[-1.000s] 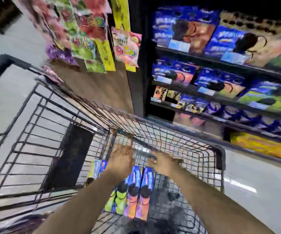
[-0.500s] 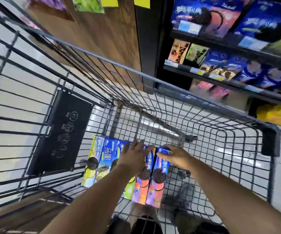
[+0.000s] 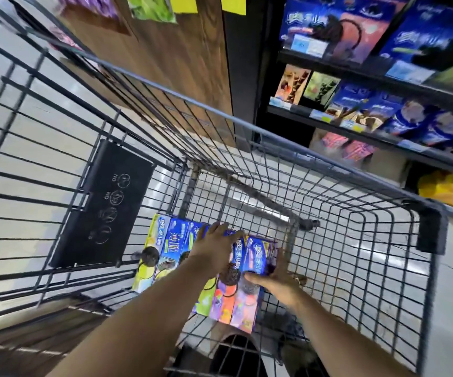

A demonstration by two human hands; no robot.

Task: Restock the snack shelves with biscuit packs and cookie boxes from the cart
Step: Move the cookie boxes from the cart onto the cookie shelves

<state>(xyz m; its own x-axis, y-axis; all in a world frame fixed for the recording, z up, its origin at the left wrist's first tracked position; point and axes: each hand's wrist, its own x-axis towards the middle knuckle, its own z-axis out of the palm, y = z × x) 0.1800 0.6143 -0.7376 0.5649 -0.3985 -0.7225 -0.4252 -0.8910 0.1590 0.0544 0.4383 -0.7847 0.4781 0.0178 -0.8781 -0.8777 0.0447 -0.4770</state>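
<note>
On the left wire wall of the cart (image 3: 247, 123) hangs a black placard (image 3: 103, 205). A row of cookie boxes (image 3: 165, 248) lies side by side on the cart floor. The left hand (image 3: 214, 246) rests flat on the middle boxes, fingers straight. Just right of it, the right hand (image 3: 274, 278) grips a blue-and-purple box (image 3: 258, 254), tilted up above the row's right end. Stocked snack shelves (image 3: 356, 72) stand at right.

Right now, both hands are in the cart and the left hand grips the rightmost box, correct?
No. The right hand grips the rightmost box; the left hand lies flat on the boxes beside it. The head view shows it.
</note>
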